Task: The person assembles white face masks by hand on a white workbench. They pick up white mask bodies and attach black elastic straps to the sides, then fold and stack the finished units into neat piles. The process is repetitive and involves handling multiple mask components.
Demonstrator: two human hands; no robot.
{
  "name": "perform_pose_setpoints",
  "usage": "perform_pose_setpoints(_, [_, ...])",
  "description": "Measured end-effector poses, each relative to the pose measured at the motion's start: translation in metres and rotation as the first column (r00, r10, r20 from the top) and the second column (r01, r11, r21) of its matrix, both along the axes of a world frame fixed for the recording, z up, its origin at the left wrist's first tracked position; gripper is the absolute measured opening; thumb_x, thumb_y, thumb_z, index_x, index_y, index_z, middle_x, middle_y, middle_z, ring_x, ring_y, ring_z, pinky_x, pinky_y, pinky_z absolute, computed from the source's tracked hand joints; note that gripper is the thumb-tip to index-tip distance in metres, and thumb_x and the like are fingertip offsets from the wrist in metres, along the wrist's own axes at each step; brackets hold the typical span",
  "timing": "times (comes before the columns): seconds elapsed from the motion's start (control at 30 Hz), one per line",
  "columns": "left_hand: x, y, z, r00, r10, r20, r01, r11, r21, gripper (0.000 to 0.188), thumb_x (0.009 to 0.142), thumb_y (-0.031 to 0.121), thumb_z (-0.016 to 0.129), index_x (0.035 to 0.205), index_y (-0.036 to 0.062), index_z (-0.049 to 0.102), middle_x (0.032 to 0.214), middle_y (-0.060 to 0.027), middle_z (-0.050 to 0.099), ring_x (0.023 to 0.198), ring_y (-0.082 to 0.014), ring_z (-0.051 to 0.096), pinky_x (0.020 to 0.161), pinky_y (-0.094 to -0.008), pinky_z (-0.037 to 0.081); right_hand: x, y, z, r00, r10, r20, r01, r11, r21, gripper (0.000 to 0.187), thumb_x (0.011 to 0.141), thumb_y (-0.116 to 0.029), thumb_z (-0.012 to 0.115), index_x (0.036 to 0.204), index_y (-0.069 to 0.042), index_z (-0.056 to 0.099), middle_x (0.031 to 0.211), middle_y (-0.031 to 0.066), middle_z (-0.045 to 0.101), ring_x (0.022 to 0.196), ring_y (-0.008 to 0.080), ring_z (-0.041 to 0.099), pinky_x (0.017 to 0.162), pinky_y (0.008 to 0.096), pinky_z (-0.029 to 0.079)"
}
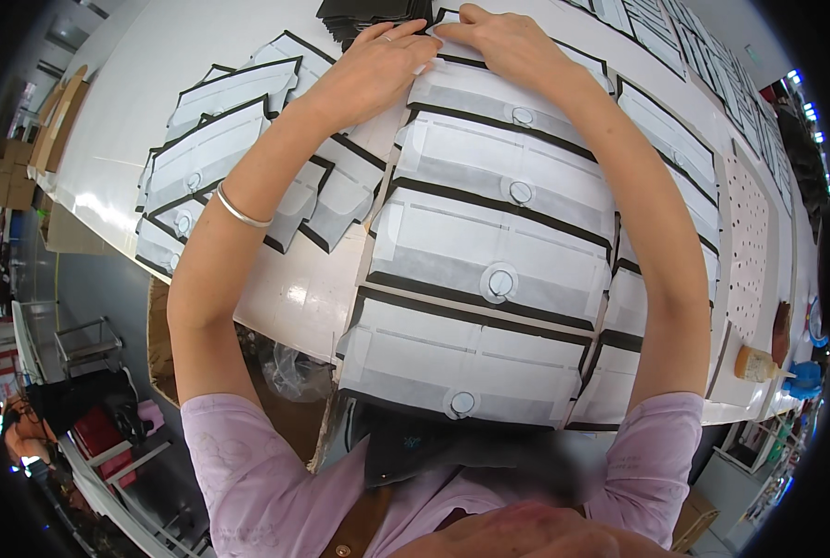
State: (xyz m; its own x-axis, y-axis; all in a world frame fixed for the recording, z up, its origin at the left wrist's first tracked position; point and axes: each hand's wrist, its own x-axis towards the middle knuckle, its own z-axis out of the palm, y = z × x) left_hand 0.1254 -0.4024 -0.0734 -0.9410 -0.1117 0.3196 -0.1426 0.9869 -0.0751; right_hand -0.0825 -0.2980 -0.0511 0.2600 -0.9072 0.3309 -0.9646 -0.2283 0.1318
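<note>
At the far end of a column of white panels, both my hands meet over the farthest panel [457,46]. My left hand [378,70], with a bangle on its forearm, has its fingers closed at that panel's left corner. My right hand [508,45] presses its thumb on the same panel's far edge, its other fingers bent beside it. What lies under the fingertips is partly hidden. Toward me lie several like panels, black-bordered, each with a round disc; the nearest panel [461,358] is at the table's front edge.
Loose panels [205,153] overlap in a heap at the left. A stack of black pieces [368,17] sits beyond my left hand. More panels [670,139] run along the right, by a dotted board [746,242]. A yellowish bottle [754,364] lies at the right edge.
</note>
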Motion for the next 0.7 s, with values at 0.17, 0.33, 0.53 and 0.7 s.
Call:
perform_pose_setpoints(0.17, [0.002,0.001,-0.001,1.000,-0.012,-0.025,0.012,1.000,0.017,0.035,0.103,0.012,0.045,0.133,-0.0010,0.057,0.140,-0.0117,0.059,0.142,-0.0263,0.042,0.121,-0.0441,0.028,0.001,0.000,0.000,0.999,-0.022,0.024,0.022,1.000,0.018,0.034,0.090,-0.005,0.052,0.119,-0.008,0.068,0.097,0.0165,0.063,0.082,0.0329,0.069,0.070,0.0429,0.056])
perform_pose_setpoints(0.33, [0.002,0.003,0.000,1.000,-0.018,-0.018,0.018,1.000,0.025,0.033,0.103,0.011,0.046,0.132,-0.0012,0.058,0.138,-0.0116,0.060,0.143,-0.0265,0.040,0.120,-0.0444,0.029,0.006,-0.002,-0.003,0.991,-0.123,0.060,0.120,0.992,0.046,0.033,0.090,-0.004,0.052,0.119,-0.006,0.068,0.100,0.0187,0.063,0.087,0.0354,0.068,0.076,0.0454,0.056])
perform_pose_setpoints(0.53, [0.017,0.004,0.004,0.990,0.008,-0.140,-0.012,1.000,-0.024,0.028,0.102,0.009,0.050,0.126,0.0005,0.061,0.127,-0.0143,0.067,0.144,-0.0303,0.040,0.118,-0.0479,0.030,-0.008,0.008,0.015,0.969,-0.033,0.243,-0.011,0.985,0.175,0.041,0.090,-0.003,0.051,0.128,-0.009,0.066,0.111,0.0208,0.065,0.099,0.0388,0.065,0.091,0.0453,0.052])
perform_pose_setpoints(0.7, [0.044,0.002,0.000,0.976,0.053,-0.213,-0.054,0.999,-0.002,0.026,0.102,0.010,0.052,0.124,0.0008,0.062,0.111,-0.0150,0.072,0.145,-0.0306,0.039,0.117,-0.0484,0.029,-0.004,0.010,0.020,0.974,0.058,0.220,-0.121,0.951,0.285,0.045,0.093,-0.002,0.049,0.135,-0.013,0.062,0.116,0.0212,0.063,0.109,0.0364,0.062,0.097,0.0421,0.050])
